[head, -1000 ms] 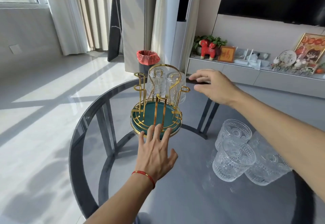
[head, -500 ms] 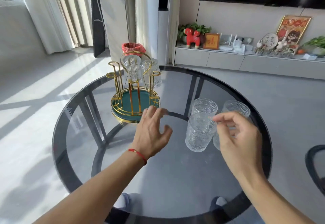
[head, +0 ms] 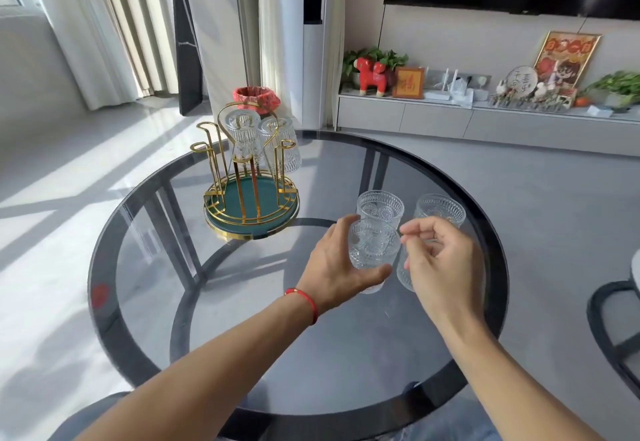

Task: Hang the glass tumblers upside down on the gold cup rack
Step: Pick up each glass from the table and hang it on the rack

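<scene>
The gold cup rack (head: 251, 210) with its green base stands at the table's far left. Two glass tumblers hang upside down on its far pegs, one (head: 242, 134) at the middle and one (head: 284, 146) to its right; the near pegs are bare. My left hand (head: 330, 267) wraps around an upright patterned tumbler (head: 372, 250), fingers behind it and thumb in front. My right hand (head: 441, 264) hovers just right of it, fingers loosely curled and holding nothing. Behind stand two more tumblers, one (head: 380, 205) and another (head: 440, 210). A further tumbler (head: 403, 276) is mostly hidden by my right hand.
Everything rests on a round smoked-glass table with a black rim (head: 114, 333). A dark chair (head: 609, 323) sits at the right edge. A red-lined bin (head: 256, 98) stands on the floor behind the rack. A low cabinet (head: 485, 122) with ornaments runs along the far wall.
My left hand moved right from the rack's base and closed around the near tumbler. My right hand came back from the rack to the cluster of tumblers. The camera view shifted right.
</scene>
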### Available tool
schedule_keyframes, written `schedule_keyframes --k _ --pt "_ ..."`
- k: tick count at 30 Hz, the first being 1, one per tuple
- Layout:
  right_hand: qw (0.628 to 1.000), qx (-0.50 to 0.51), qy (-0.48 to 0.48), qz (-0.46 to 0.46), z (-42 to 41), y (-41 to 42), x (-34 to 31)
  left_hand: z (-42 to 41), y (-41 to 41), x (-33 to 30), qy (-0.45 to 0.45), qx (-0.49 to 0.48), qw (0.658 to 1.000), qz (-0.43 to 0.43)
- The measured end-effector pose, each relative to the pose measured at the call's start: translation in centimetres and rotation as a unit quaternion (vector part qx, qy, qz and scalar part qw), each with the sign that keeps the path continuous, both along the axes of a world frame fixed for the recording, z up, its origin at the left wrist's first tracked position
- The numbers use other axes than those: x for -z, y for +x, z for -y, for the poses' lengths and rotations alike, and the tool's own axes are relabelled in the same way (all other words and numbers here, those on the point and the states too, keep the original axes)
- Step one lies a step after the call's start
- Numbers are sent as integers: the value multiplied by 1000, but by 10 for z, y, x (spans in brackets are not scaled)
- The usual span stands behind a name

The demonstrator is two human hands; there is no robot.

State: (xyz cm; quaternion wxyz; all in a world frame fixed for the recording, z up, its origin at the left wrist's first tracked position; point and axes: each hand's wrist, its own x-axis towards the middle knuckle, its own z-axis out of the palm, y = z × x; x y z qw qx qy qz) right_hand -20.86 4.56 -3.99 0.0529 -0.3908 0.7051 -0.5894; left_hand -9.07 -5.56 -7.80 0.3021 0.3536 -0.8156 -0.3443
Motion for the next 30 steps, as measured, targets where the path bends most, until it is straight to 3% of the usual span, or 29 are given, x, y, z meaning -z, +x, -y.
schedule_keyframes --k 4,10,15,19,22,25,27,30 --pt "999 -34 6 -8 3 6 0 -1 3 -11 46 -73 996 -4" --pt "982 -151 79 -76 7 25 0 15 33 -44 254 -135 950 -124" --pt "958 -252 115 79 21 46 8 20 63 -51 415 -69 870 -257" --pt "948 -265 67 160 32 53 10 27 78 -45 428 -46 861 -270" --pt "946 -265 56 179 38 48 2 37 92 -41 332 -65 918 -206" --pt "964 -225 63 123 43 44 -10 53 109 -34 180 -140 951 -209" --pt "976 -200 62 55 46 41 -24 68 121 -21 9 -170 980 -99" --pt "982 -175 37 -58 59 36 -64 88 135 6 -151 -155 971 100"
